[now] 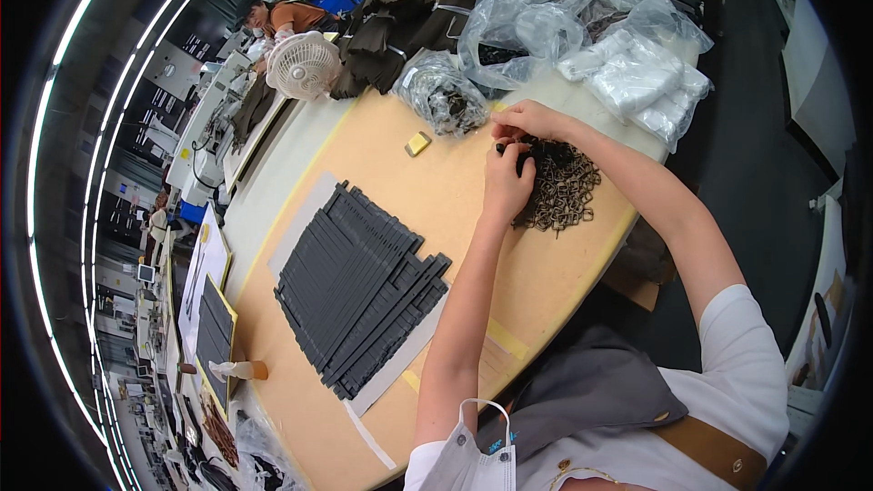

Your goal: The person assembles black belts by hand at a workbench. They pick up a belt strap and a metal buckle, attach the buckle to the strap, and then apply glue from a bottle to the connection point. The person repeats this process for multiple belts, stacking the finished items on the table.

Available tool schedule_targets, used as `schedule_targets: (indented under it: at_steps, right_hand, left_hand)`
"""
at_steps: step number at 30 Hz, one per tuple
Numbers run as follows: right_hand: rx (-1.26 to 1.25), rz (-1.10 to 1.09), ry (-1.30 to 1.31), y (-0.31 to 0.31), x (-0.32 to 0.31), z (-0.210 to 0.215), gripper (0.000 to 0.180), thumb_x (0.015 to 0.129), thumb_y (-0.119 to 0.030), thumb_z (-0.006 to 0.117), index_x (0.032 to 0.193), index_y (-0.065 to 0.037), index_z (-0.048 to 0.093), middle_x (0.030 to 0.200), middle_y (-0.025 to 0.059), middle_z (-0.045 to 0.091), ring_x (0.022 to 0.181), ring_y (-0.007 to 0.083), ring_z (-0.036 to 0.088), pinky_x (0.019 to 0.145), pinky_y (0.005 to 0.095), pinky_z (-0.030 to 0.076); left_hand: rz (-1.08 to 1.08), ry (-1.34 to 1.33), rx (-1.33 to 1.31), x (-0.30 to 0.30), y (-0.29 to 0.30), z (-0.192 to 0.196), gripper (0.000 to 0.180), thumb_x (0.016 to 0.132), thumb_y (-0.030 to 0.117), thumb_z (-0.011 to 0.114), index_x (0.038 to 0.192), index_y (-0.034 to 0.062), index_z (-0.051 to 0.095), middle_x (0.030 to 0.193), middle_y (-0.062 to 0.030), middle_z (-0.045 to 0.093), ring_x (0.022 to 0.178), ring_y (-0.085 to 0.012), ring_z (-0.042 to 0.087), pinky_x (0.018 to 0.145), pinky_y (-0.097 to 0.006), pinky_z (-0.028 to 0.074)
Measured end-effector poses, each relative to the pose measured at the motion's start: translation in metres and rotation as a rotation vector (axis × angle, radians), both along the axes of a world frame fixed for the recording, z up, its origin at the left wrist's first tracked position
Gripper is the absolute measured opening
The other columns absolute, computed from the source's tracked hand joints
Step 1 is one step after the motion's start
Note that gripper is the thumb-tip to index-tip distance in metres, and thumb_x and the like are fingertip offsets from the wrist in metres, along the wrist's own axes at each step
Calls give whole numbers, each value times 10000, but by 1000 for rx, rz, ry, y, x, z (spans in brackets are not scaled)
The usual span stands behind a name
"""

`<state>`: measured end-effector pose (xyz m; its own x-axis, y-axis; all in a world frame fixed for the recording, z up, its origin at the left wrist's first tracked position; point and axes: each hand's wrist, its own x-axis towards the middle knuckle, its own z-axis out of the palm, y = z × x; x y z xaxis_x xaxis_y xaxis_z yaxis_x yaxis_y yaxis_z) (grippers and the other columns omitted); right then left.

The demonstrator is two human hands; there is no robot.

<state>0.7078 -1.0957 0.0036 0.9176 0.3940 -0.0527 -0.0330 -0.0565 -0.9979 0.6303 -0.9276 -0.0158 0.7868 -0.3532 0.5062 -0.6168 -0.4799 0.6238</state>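
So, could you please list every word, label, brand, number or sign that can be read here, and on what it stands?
No text is readable.
Dark grey cloth apron: small blue marking, too small to read.
Pile of small bronze-coloured metal buckles: no readable text.
Round pale plastic fan: no readable text.

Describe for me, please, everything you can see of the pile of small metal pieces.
The pile is a loose heap of many small, open, squarish frames, metallic-looking and dull brass in colour, with blackish pieces toward its far end. They lie jumbled and overlapping, ragged at the edges, on the tan tabletop. The left grip and right grip are close together at its far left side; exact contact is unclear.
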Motion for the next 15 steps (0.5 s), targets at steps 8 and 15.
schedule_targets:
  at_steps: [8,15]
  right_hand:
    - [-10,-121,-206,-12,14,-18,356,1049,-329,622,1038,-5,771,1016,58,762,967,145,696,905,300,542]
    - [-217,-157,-321,-34,15,-31,347,1050,-311,609,1162,-29,778,1167,79,771,1142,161,669,1052,326,476]
  left_hand:
    - [49,43,177,-10,3,8,275,876,248,726,1132,151,743,1403,-153,574,1307,-329,531,1062,-502,362]
    - [120,23,139,2,24,2,289,891,290,724,1146,154,737,1413,-147,579,1318,-311,530,1081,-477,340]
